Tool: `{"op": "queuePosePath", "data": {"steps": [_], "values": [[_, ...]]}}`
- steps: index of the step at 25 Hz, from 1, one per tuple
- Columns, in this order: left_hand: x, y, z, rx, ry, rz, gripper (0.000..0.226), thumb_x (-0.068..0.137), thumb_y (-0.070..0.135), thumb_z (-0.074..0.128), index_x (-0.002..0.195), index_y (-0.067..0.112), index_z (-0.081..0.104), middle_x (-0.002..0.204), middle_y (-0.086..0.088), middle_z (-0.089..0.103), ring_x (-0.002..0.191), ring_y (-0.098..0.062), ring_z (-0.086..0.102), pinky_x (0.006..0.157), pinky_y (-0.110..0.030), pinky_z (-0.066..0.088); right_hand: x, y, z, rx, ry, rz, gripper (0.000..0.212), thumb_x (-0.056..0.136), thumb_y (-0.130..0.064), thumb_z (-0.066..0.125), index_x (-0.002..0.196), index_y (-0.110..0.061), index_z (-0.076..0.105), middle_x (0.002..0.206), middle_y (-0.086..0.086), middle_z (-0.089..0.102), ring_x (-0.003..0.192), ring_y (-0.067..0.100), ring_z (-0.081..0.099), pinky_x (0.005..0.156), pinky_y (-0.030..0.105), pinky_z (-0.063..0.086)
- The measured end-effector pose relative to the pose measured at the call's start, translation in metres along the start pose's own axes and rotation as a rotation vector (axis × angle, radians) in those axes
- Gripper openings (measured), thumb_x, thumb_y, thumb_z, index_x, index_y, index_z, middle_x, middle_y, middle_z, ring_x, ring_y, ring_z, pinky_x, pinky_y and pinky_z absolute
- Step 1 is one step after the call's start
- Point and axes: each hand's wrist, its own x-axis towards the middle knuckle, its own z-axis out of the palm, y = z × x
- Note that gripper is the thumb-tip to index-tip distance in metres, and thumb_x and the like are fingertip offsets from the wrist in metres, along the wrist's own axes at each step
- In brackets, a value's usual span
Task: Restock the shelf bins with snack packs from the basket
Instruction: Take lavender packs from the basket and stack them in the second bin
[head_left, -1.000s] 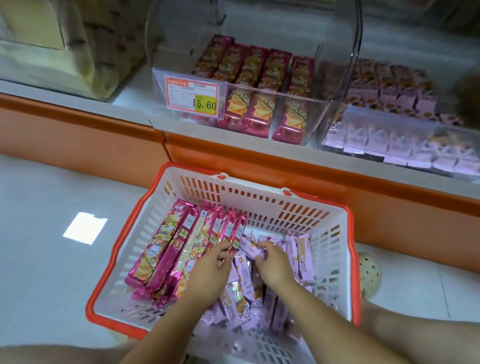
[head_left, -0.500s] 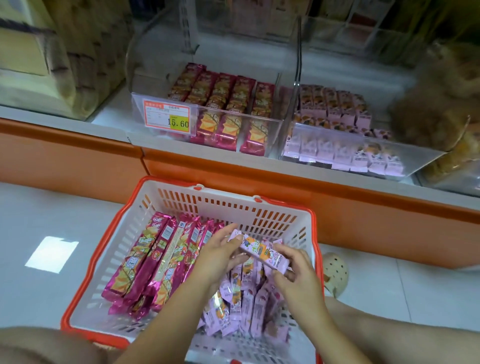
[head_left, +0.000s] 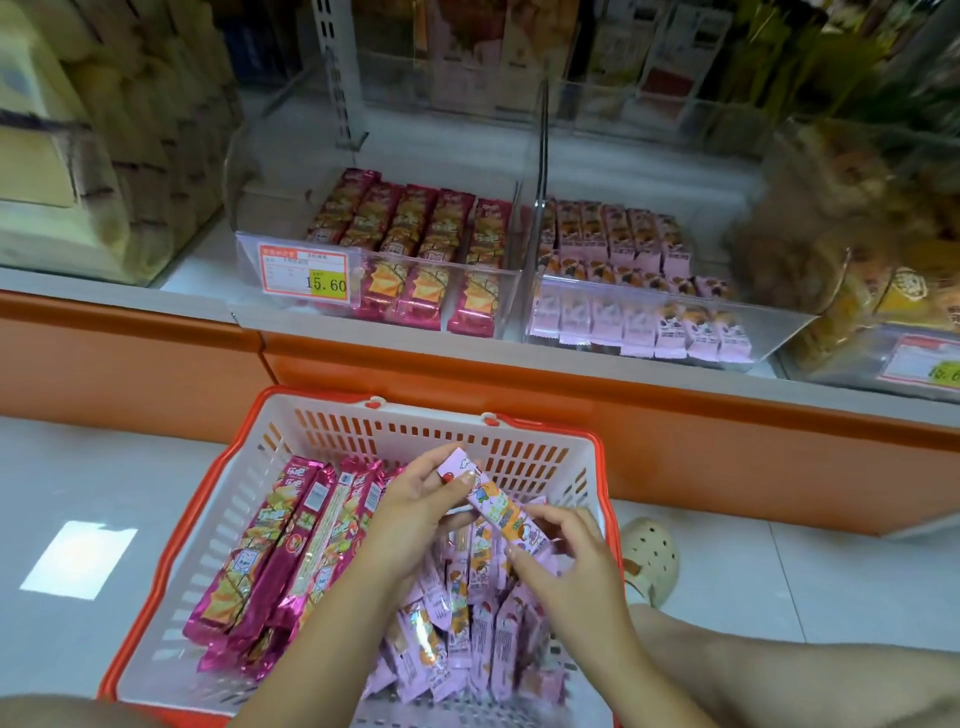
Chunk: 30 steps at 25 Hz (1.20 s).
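The basket (head_left: 332, 431) is set before the shelf (head_left: 130, 301) — long packs (head_left: 270, 551) are laid in its left half, short packs (head_left: 467, 644) in its right; on the shelf the left bin (head_left: 441, 266) is set just beside the right bin (head_left: 649, 292).

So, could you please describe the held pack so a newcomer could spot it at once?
Find the orange-rimmed basket on the floor below the shelf. Over it, the left hand and right hand pinch one lilac snack pack. Unlike the lilac packs heaped beneath and the long magenta packs beside them, it is raised.
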Motion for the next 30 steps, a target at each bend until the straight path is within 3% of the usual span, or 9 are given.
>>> {"op": "queuePosePath", "data": {"steps": [3, 7, 9, 11, 14, 19, 21, 25, 30], "values": [[-0.013, 0.038, 0.018, 0.066, -0.067, 0.107, 0.039, 0.087, 0.011, 0.065, 0.123, 0.025, 0.058, 0.108, 0.0, 0.073, 0.098, -0.021, 0.069, 0.085, -0.034, 0.056, 0.005, -0.014, -0.014, -0.16, 0.169, -0.163, 0.033, 0.074, -0.038, 0.072, 0.097, -0.056, 0.058, 0.098, -0.023, 0.057, 0.094, 0.001, 0.056, 0.076, 0.012, 0.043], [-0.016, 0.132, 0.048, 0.145, -0.148, 0.474, 0.045, 0.084, 0.014, 0.069, 0.122, 0.034, 0.057, 0.112, 0.013, 0.07, 0.101, -0.009, 0.068, 0.086, -0.031, 0.055, 0.045, -0.084, -0.074, -0.003, 0.514, -0.362, 0.024, 0.067, -0.036, 0.07, 0.091, -0.034, 0.071, 0.088, -0.013, 0.065, 0.076, 0.004, 0.063, 0.067, 0.01, 0.047], [-0.008, 0.175, 0.058, 0.264, -0.095, 0.718, 0.044, 0.086, 0.017, 0.068, 0.125, 0.034, 0.056, 0.117, 0.015, 0.067, 0.107, -0.001, 0.063, 0.089, -0.023, 0.052, 0.069, -0.121, -0.119, 0.02, 0.633, -0.343, 0.021, 0.072, -0.03, 0.077, 0.091, -0.034, 0.07, 0.088, -0.012, 0.065, 0.075, 0.003, 0.063, 0.067, 0.006, 0.045], [0.014, 0.207, 0.065, 0.546, 0.015, 0.884, 0.046, 0.09, 0.025, 0.062, 0.133, 0.035, 0.05, 0.127, 0.016, 0.06, 0.115, 0.002, 0.056, 0.096, -0.019, 0.047, 0.107, -0.143, -0.16, -0.102, 0.642, -0.253, 0.022, 0.079, -0.029, 0.075, 0.099, -0.034, 0.067, 0.092, -0.012, 0.066, 0.08, 0.004, 0.062, 0.071, 0.012, 0.047], [0.057, 0.227, 0.073, 0.89, 0.104, 0.841, 0.059, 0.093, 0.039, 0.054, 0.146, 0.031, 0.033, 0.145, 0.007, 0.046, 0.131, -0.011, 0.045, 0.105, -0.026, 0.035, 0.181, -0.147, -0.198, -0.495, 0.693, -0.03, 0.03, 0.084, -0.036, 0.068, 0.111, -0.023, 0.068, 0.102, 0.002, 0.071, 0.095, 0.023, 0.065, 0.08, 0.032, 0.052], [0.085, 0.22, 0.065, 0.829, -0.067, 0.758, 0.059, 0.091, 0.048, 0.05, 0.146, 0.033, 0.034, 0.146, 0.014, 0.044, 0.132, -0.006, 0.042, 0.109, -0.027, 0.034, 0.271, -0.112, -0.195, -0.95, 0.538, 0.153, 0.023, 0.094, -0.03, 0.053, 0.103, -0.014, 0.068, 0.105, 0.007, 0.069, 0.094, 0.025, 0.065, 0.069, 0.024, 0.045], [0.084, 0.221, 0.064, 0.852, -0.06, 0.789, 0.056, 0.092, 0.049, 0.048, 0.145, 0.037, 0.034, 0.145, 0.016, 0.043, 0.132, -0.005, 0.042, 0.107, -0.024, 0.035, 0.283, -0.103, -0.19, -1.008, 0.535, 0.207, 0.021, 0.095, -0.026, 0.052, 0.102, -0.013, 0.066, 0.106, 0.008, 0.068, 0.096, 0.025, 0.065, 0.069, 0.023, 0.043], [0.081, 0.222, 0.064, 0.926, -0.031, 0.809, 0.056, 0.093, 0.054, 0.041, 0.146, 0.042, 0.026, 0.148, 0.015, 0.04, 0.133, -0.007, 0.042, 0.105, -0.027, 0.038, 0.289, -0.093, -0.187, -1.123, 0.447, 0.223, 0.028, 0.096, -0.029, 0.05, 0.112, -0.011, 0.064, 0.117, 0.01, 0.064, 0.108, 0.025, 0.06, 0.088, 0.03, 0.048], [0.08, 0.222, 0.064, 0.936, -0.034, 0.809, 0.058, 0.093, 0.055, 0.039, 0.147, 0.043, 0.023, 0.149, 0.016, 0.037, 0.135, -0.007, 0.039, 0.105, -0.027, 0.037, 0.295, -0.083, -0.188, -1.224, 0.299, 0.287, 0.029, 0.097, -0.03, 0.05, 0.116, -0.015, 0.065, 0.122, 0.006, 0.063, 0.111, 0.023, 0.06, 0.092, 0.029, 0.05]]}}
